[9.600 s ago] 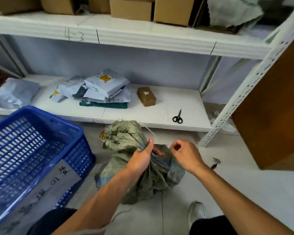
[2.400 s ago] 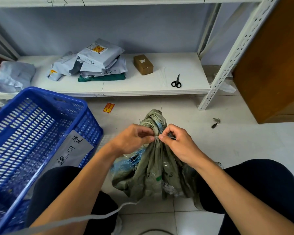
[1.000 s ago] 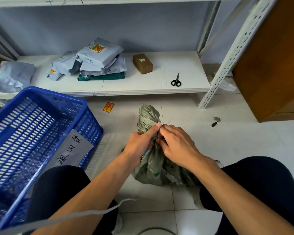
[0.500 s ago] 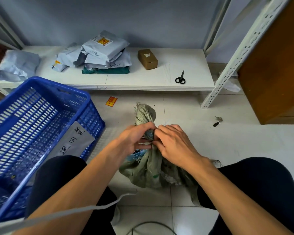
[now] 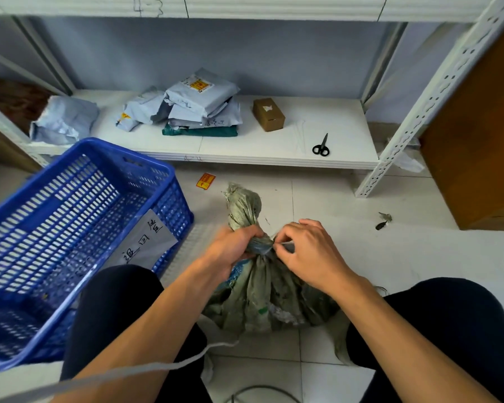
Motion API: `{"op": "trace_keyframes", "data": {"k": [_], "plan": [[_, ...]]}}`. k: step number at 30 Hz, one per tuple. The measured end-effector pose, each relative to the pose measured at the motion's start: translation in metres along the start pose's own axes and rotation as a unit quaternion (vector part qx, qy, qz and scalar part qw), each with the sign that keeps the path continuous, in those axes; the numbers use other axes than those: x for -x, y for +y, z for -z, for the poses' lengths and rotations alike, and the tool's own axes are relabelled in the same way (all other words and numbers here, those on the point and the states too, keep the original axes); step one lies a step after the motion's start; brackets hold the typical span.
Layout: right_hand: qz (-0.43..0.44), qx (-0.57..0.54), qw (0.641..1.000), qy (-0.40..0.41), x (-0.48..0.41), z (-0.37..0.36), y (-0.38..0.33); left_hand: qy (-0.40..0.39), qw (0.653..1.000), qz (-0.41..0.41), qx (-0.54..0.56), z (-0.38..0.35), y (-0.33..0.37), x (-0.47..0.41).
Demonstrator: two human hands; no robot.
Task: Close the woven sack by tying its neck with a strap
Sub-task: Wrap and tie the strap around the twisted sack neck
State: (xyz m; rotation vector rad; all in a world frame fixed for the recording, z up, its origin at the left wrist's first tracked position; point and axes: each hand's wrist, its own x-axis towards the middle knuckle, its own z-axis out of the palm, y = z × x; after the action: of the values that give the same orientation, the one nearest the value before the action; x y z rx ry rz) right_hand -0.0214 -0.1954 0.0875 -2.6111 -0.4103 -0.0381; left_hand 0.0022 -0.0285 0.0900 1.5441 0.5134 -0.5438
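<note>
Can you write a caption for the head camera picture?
Two hands, left hand and right hand, tie the woven sack at its neck beside a blue basket.

head cam, looks fwd/down, close over floor (image 5: 390,257).

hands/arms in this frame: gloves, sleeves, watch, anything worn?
Nothing worn on either. The left hand and right hand are bare: no gloves, rings or tape visible. Both forearms are bare as far as the frame shows, with no sleeve cuff, watch or wristband in view. Dark trousers cover both knees below the arms.
</note>
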Motion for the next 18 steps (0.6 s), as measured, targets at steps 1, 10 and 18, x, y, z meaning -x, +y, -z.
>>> {"op": "trace_keyframes", "data": {"k": [1,10,18], "plan": [[-0.005,-0.004,1.0,0.002,0.002,0.0,-0.002,0.006,1.0,-0.007,0.002,-0.001,-0.003,0.003],[-0.11,-0.137,0.983,0.048,0.025,-0.004,-0.015,-0.008,0.995,-0.025,0.101,-0.008,-0.02,0.039],[-0.215,-0.324,0.92,0.055,0.042,0.002,-0.019,0.011,0.988,0.018,0.156,-0.015,-0.036,0.044]]}}
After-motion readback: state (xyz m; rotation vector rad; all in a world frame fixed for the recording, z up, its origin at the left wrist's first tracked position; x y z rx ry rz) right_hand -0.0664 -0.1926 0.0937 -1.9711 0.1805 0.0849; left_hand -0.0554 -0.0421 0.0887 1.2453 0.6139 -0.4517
